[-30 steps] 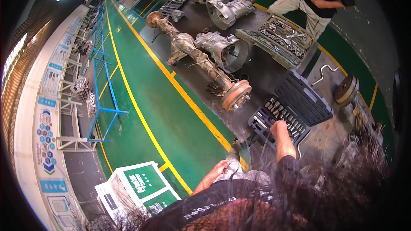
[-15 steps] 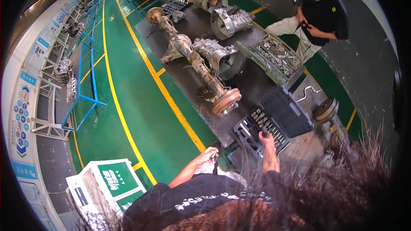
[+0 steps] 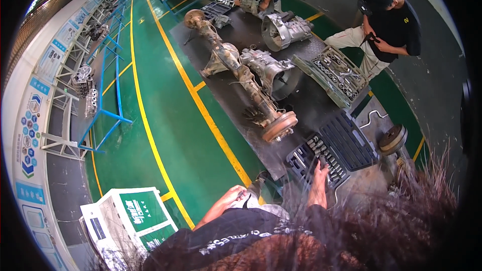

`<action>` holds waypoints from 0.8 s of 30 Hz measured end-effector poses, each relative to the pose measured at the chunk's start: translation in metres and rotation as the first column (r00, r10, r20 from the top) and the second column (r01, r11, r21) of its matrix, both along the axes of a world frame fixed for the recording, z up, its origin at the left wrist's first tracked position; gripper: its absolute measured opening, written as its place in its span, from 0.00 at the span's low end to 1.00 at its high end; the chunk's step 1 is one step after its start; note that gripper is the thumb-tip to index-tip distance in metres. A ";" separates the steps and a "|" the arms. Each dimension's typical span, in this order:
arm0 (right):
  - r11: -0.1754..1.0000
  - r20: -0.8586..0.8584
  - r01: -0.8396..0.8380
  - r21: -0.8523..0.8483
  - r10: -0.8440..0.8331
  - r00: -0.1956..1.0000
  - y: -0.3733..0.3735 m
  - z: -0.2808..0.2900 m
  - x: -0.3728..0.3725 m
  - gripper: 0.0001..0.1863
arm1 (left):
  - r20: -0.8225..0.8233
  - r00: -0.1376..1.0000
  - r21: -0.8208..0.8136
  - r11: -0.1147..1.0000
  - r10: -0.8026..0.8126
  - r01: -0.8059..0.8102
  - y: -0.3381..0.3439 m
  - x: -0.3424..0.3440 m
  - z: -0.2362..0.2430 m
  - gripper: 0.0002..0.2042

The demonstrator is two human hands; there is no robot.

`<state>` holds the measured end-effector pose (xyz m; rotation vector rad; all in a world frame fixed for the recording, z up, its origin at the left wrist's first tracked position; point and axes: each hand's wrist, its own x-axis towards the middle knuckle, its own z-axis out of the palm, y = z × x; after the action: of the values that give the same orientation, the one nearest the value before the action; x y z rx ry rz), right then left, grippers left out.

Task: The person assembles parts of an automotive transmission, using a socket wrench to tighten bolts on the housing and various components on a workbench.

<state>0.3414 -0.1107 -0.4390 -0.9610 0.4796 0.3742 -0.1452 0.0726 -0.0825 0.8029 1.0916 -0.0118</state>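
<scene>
Black socket case (image 3: 350, 139) | long axis: upper-left to lower-right | right hand (image 3: 319, 173), left hand (image 3: 232, 195): both curled, grip unclear

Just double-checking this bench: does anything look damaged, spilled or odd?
The long axle and its near drum look rusty and worn, unlike the grey housing alongside. No spill stands out; the open socket case by the right hand shows no obvious damage.

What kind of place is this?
Probably a vehicle repair or mechanics' training workshop. A rusty axle and silver gearbox-like housings lie on a dark work table, and the person's right hand is over an open case of sockets.
</scene>
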 end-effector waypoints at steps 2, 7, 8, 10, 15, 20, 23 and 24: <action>0.826 -0.411 0.445 0.345 -0.292 0.863 -0.002 -0.002 0.003 0.24 | -0.020 0.998 0.039 0.998 -0.056 0.057 0.025 -0.005 0.003 0.11; 0.938 -0.137 0.332 0.103 -0.317 0.938 0.022 0.050 0.025 0.23 | 0.018 1.000 0.001 1.000 0.022 -0.022 0.040 -0.036 -0.011 0.15; 0.914 -0.126 0.405 -0.020 -0.404 0.906 0.039 0.071 0.002 0.21 | 0.026 0.999 0.035 0.999 -0.028 0.027 0.054 -0.039 -0.007 0.15; 0.942 -0.011 0.324 -0.088 -0.326 0.945 0.072 0.125 -0.020 0.19 | 0.051 0.998 0.036 0.999 -0.021 0.019 0.055 -0.040 -0.008 0.16; 0.990 0.201 -0.111 0.090 0.091 0.975 0.065 0.235 -0.086 0.30 | 0.447 0.894 -0.077 0.995 -0.020 0.060 0.094 0.040 0.026 0.13; 0.859 0.189 -0.390 0.332 0.345 0.919 0.014 0.385 -0.165 0.21 | 0.432 0.869 -0.035 0.959 -0.240 0.282 0.108 0.139 0.078 0.19; 0.779 0.298 -0.546 0.309 0.466 0.833 -0.023 0.426 -0.209 0.21 | 0.473 0.749 0.011 0.853 -0.464 0.521 0.093 0.196 0.085 0.17; 0.779 0.288 -0.545 0.308 0.470 0.834 -0.031 0.441 -0.219 0.19 | 0.459 0.722 0.006 0.814 -0.518 0.581 0.080 0.211 0.092 0.17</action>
<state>0.1224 -0.1419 0.0015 -0.7226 -0.0565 0.8279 0.0658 0.1528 0.0092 0.9253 0.3793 -0.3939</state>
